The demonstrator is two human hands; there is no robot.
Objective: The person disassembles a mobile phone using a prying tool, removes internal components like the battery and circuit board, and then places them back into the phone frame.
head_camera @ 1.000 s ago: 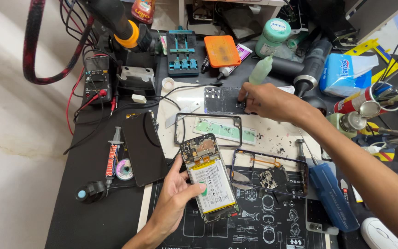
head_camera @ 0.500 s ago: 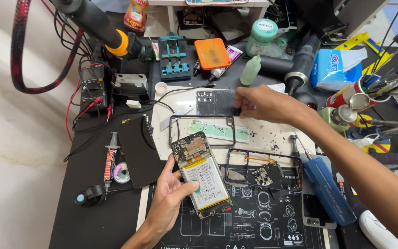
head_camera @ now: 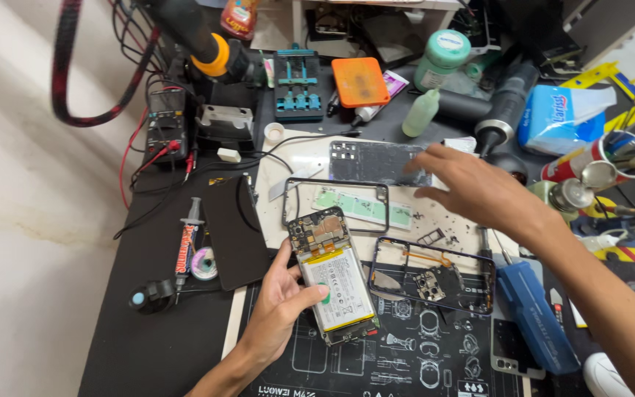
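Observation:
My left hand (head_camera: 277,305) grips an opened phone (head_camera: 330,276) by its left edge, thumb resting on the battery; the circuit board and battery face up over the black repair mat (head_camera: 406,360). My right hand (head_camera: 472,184) hovers with fingers spread, holding nothing, over the right end of a dark phone back cover (head_camera: 376,162) lying on the white pad. Just below that cover lies an empty black phone frame (head_camera: 336,206) over green strips. A second frame with loose parts (head_camera: 435,276) lies right of the held phone.
A pale green squeeze bottle (head_camera: 422,112), an orange box (head_camera: 360,81), a teal clamp jig (head_camera: 298,82) and a black hot-air tool (head_camera: 507,103) stand at the back. A blue screwdriver tool (head_camera: 536,316) lies right. A syringe (head_camera: 185,242) and cables (head_camera: 141,154) lie left.
My right hand has drawn back from the bottles at the back and now spreads open over the back cover. The left hand keeps hold of the phone.

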